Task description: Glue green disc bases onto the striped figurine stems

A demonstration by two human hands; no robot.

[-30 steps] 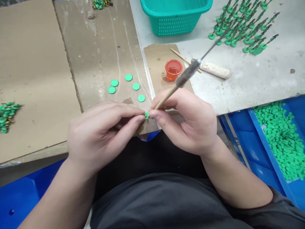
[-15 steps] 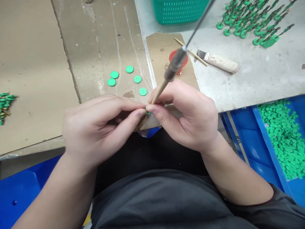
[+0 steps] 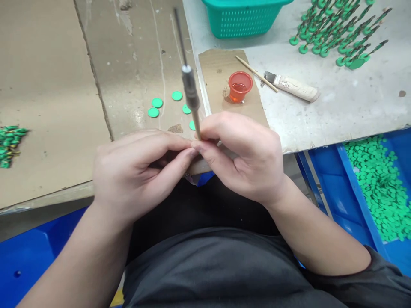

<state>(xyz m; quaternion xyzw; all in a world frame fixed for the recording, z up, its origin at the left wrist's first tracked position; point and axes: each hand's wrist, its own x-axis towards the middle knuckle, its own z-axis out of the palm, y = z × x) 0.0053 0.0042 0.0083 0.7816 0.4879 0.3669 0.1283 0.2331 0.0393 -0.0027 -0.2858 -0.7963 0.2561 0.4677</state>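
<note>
- Left hand (image 3: 135, 171) and right hand (image 3: 247, 158) meet fingertip to fingertip over the near edge of the cardboard sheet (image 3: 138, 55), both pinched closed around the base of the rod tool (image 3: 192, 100).
- Tool stands nearly upright, thin metal tip away from the body, tilted slightly left; long axis near-to-far.
- Risk: the small part between the fingertips is hidden; a loose pinch could drop it.
- Risk: the rod swinging right could tip the orange cup (image 3: 240, 86).

We count two hands (image 3: 138, 171) (image 3: 247, 158), one upright stick (image 3: 192, 96), four loose green discs (image 3: 157, 102) at 12 o'clock, one red cup (image 3: 240, 85), one teal basket (image 3: 244, 19) and one brush (image 3: 293, 87) at 1 o'clock.
</note>
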